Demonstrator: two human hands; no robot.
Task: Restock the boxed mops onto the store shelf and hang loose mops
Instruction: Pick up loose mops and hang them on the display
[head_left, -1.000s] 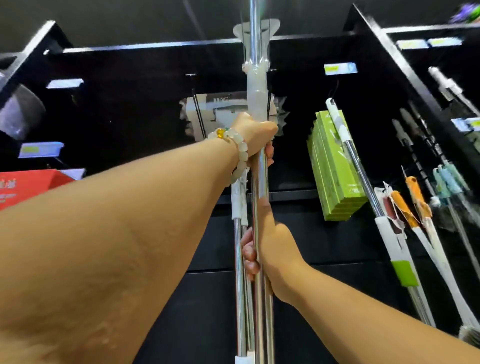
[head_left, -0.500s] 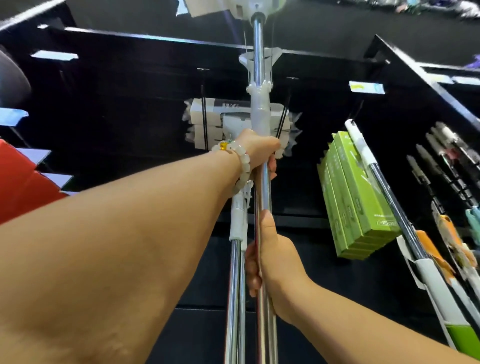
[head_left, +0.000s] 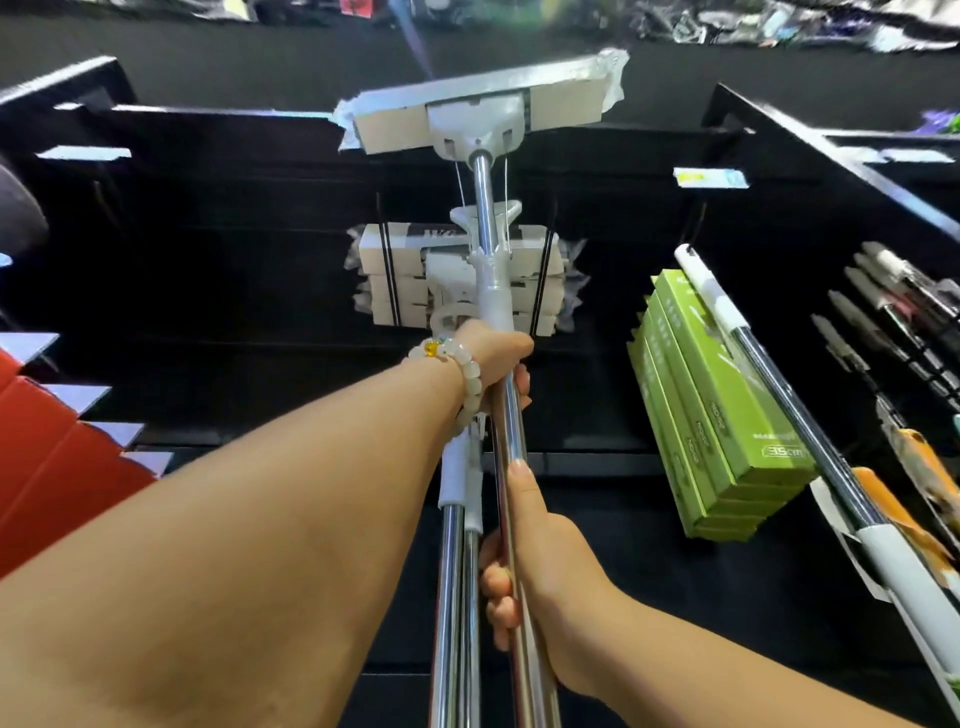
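I hold a loose mop upright by its chrome pole (head_left: 488, 208). Its wide white head (head_left: 478, 111) is raised high, above the top edge of the black shelf. My left hand (head_left: 493, 353), with a bead bracelet on the wrist, grips the pole just below its white collar. My right hand (head_left: 535, 561) grips the pole lower down, thumb laid along it. Behind the pole, several similar mops hang on black hooks, their heads (head_left: 400, 280) stacked and their poles (head_left: 452, 597) running down beside mine.
Green boxed mops (head_left: 727, 410) stand stacked on the shelf to the right. Another mop pole (head_left: 795, 415) leans across them. More hanging mops and brushes (head_left: 904, 322) fill the far right. Red boxes (head_left: 47, 457) sit at the left. Price tags (head_left: 711, 177) line the shelf edge.
My view has tilted upward, so the raised mop head now shows in full above the shelf top. Both hands keep their grip on the pole.
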